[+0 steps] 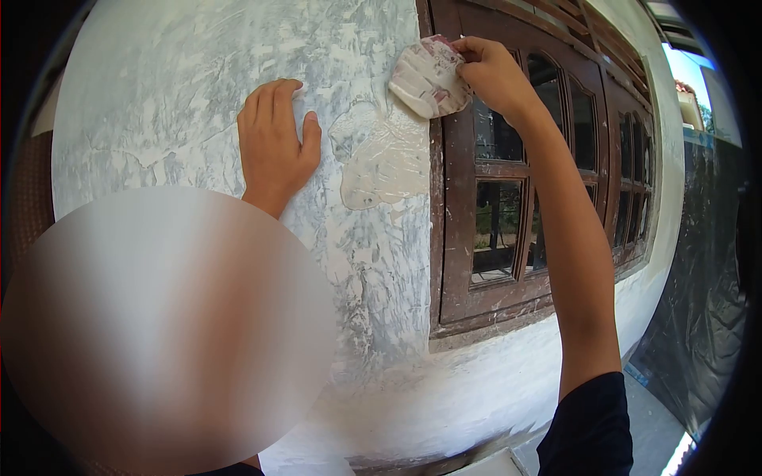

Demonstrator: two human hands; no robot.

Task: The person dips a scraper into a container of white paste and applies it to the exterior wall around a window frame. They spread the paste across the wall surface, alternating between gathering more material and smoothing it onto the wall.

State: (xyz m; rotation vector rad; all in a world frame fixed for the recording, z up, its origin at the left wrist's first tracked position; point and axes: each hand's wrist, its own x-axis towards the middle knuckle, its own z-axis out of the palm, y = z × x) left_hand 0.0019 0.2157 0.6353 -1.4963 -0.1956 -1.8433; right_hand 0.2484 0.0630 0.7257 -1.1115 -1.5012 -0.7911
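Observation:
My right hand pinches the edge of a flat, rounded scraper, smeared with whitish paste and showing reddish patches. The scraper is at the wall's edge beside the brown window frame, overlapping the frame. Below and left of it, a patch of wet beige paste covers part of the mottled grey-white wall. My left hand lies against the wall left of the patch, fingers extended and thumb apart, holding nothing.
Brown wooden windows with glass panes fill the right side, above a pale ledge. Dark plastic sheeting hangs at the far right. A large blurred oval hides the lower left.

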